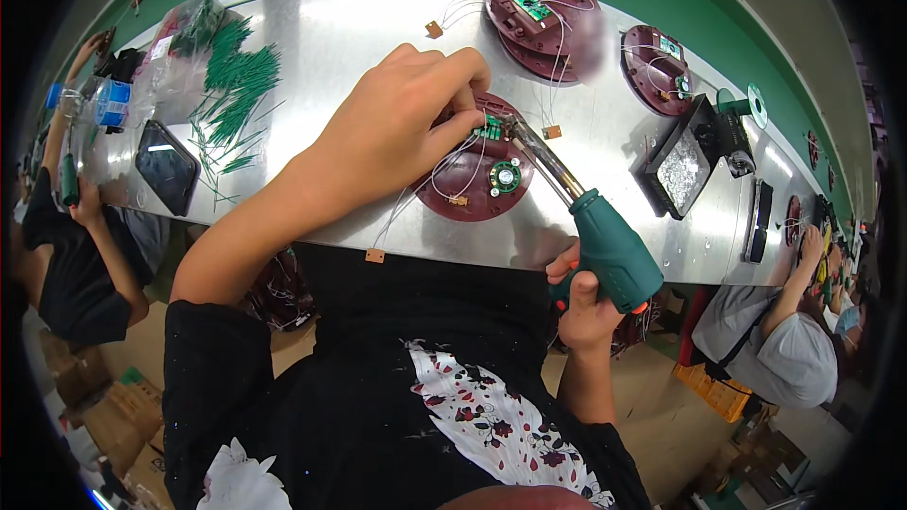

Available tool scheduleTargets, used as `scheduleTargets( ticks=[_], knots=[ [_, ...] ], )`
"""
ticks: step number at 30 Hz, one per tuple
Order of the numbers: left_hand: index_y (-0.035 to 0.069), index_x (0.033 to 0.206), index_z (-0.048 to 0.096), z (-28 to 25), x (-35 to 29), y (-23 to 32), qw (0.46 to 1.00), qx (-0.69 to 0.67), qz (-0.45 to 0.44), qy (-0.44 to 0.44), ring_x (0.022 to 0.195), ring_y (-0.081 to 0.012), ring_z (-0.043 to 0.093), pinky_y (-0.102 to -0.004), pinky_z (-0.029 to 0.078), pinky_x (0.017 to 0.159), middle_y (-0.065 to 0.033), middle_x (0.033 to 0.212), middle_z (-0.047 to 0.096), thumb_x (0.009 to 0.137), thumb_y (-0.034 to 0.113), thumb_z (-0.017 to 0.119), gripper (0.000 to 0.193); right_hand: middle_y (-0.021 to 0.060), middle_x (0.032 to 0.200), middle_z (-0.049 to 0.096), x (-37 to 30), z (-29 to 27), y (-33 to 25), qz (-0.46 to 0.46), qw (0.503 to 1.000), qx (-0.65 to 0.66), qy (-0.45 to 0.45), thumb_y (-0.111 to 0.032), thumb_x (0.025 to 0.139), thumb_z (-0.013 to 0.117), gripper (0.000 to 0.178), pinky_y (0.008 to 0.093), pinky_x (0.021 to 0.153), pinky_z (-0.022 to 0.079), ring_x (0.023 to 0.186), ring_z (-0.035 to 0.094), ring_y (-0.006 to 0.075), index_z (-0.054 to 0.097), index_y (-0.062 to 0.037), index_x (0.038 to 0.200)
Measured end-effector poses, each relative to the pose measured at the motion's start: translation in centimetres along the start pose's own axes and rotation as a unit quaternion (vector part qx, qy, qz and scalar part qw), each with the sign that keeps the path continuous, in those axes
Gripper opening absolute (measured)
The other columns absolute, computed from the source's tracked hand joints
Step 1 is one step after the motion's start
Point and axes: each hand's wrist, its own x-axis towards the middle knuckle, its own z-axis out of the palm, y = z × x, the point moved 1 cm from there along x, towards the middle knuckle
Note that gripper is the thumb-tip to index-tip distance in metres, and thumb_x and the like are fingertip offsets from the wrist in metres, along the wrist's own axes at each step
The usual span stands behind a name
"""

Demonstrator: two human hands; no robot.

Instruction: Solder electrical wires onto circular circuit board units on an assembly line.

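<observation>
A round maroon plastic cover (461, 191) lies on the metal table in front of me, carrying a small green circuit board (488, 128), a round green-rimmed part (505, 176) and thin white wires. My left hand (406, 99) bends over its far left side, fingers pinched together beside the board; whatever they hold is hidden. With my right hand (588, 312) I grip the handle of a green soldering gun (616, 250). Its long metal barrel slants up and left, and the tip is at the board, close to my left fingertips. Small brown connector tabs (375, 255) dangle from the wires.
Stacked maroon covers (543, 24) and another cover (657, 71) lie farther back. Green wires (241, 76), a phone (166, 167) and a plastic bottle (99, 102) are at left. On the right stand a black tray (682, 165) and a wire spool (756, 106). Co-workers sit at both sides.
</observation>
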Motion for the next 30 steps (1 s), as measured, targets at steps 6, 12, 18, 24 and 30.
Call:
scheduleTargets(
  ticks=[6, 12, 18, 24, 30],
  knots=[
    [0.007, 0.097, 0.055, 0.2, 0.0, 0.0, 1.0, -0.011, 0.001, -0.002, 0.076, -0.0262, 0.062, -0.0379, 0.045, 0.078, -0.0043, 0.077, 0.067, 0.085, 0.008, 0.071, 0.02, 0.0107, 0.08, 0.063, 0.1, -0.4, 0.3, -0.007, 1.0, -0.01, -0.023, -0.051, 0.099, 0.059, 0.06, 0.0277, 0.06, 0.05, 0.067, 0.06, 0.0167, 0.056, 0.0051, 0.12],
    [0.007, 0.097, 0.055, 0.1, 0.0, 0.0, 1.0, -0.014, -0.001, -0.002, 0.076, -0.0263, 0.062, -0.0376, 0.046, 0.078, -0.0044, 0.077, 0.067, 0.084, 0.007, 0.072, 0.021, 0.0106, 0.079, 0.064, -0.1, 0.0, 0.1, 0.004, 1.0, -0.006, 0.006, -0.055, 0.097, 0.059, 0.064, 0.0273, 0.06, 0.05, 0.067, 0.061, 0.0168, 0.057, 0.0056, 0.117],
    [0.007, 0.097, 0.055, 0.1, 0.3, 0.0, 1.0, -0.021, -0.004, -0.009, 0.076, -0.0264, 0.063, -0.0376, 0.046, 0.078, -0.0046, 0.077, 0.067, 0.084, 0.007, 0.072, 0.021, 0.01, 0.079, 0.066, 0.5, 0.0, -0.2, 0.011, 0.999, 0.015, 0.044, -0.061, 0.096, 0.057, 0.07, 0.0255, 0.061, 0.05, 0.066, 0.062, 0.0159, 0.059, 0.0071, 0.113],
    [0.006, 0.097, 0.055, -0.2, 0.5, -0.2, 0.999, -0.021, -0.003, -0.03, 0.078, -0.0266, 0.063, -0.0378, 0.047, 0.079, -0.0047, 0.077, 0.067, 0.085, 0.008, 0.071, 0.02, 0.01, 0.082, 0.064, 0.6, -0.3, -0.2, 0.03, 0.999, 0.021, 0.04, -0.061, 0.096, 0.055, 0.07, 0.0352, 0.077, 0.055, 0.064, 0.062, 0.0151, 0.059, 0.007, 0.111],
    [0.005, 0.099, 0.057, -0.2, 0.0, 0.4, 0.999, -0.019, 0.01, -0.039, 0.081, -0.0265, 0.063, -0.0388, 0.047, 0.08, -0.0055, 0.079, 0.066, 0.087, 0.008, 0.069, 0.018, 0.0076, 0.08, 0.056, 1.7, -2.5, -1.9, -0.054, 0.99, 0.098, 0.086, -0.061, 0.102, 0.042, 0.068, 0.0485, 0.093, 0.053, 0.058, 0.057, 0.0145, 0.054, 0.0049, 0.114]
  ],
)
